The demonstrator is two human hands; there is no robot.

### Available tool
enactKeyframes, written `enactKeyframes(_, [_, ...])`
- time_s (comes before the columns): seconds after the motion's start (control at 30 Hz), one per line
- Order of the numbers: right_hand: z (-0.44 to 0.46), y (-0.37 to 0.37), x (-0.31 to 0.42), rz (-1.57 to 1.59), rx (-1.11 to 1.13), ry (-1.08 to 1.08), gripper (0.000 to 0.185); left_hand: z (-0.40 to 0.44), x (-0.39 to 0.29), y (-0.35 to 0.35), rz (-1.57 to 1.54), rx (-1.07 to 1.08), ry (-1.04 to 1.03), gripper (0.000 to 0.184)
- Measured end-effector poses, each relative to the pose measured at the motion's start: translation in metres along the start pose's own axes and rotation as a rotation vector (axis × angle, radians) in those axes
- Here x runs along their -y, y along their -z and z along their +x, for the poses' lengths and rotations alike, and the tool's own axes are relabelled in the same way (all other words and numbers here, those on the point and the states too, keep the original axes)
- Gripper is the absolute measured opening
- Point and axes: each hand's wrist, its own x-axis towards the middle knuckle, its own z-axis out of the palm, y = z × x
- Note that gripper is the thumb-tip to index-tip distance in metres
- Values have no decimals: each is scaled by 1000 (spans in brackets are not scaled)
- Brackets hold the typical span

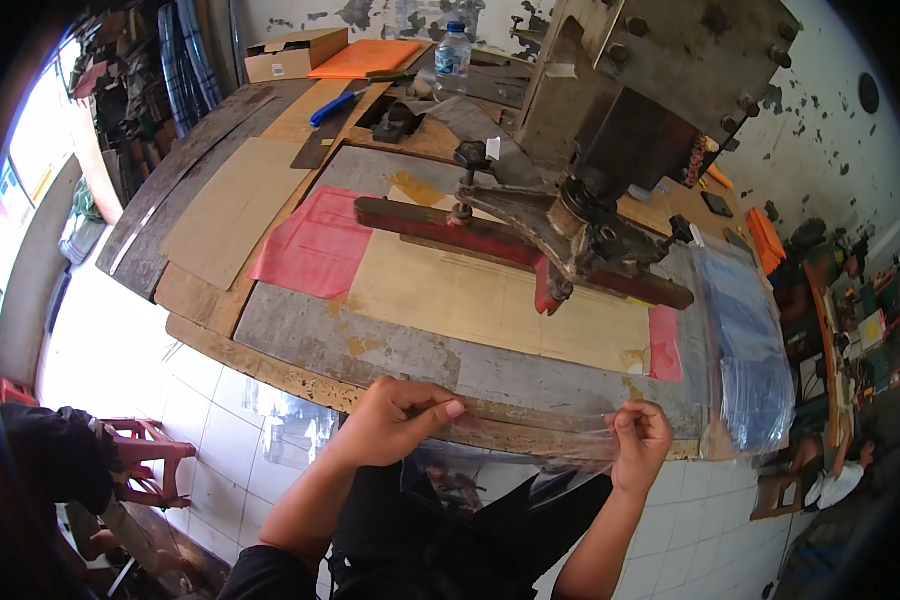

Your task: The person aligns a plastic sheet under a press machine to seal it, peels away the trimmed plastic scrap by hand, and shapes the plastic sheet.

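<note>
Between my hands a clear plastic sheet (530,450) is stretched along the front edge of the worktable. My left hand (395,420) pinches its left end between thumb and fingers. At the right end, my right hand (640,440) is closed on the sheet's corner. The lower part of the sheet hangs over my lap. Beyond my hands, a cream sheet (450,295) lies on the grey metal plate (300,325), with pink material (315,240) showing at both its ends. A red press bar (450,225) stands above the cream sheet.
The press head (650,120) rises at the back. Stacked clear plastic sheets (745,340) lie at the right. Cardboard (235,210), a blue-handled tool (335,107), a water bottle (452,60) and a box (295,52) are farther back. A person (60,460) is at lower left, near a red stool (150,460).
</note>
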Motion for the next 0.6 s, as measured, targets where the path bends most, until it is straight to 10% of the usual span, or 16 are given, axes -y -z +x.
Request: enactKeyframes(0.6, [2,-1,3,25,78,-3,34,3,-1,-9,-149,-83,-16,25])
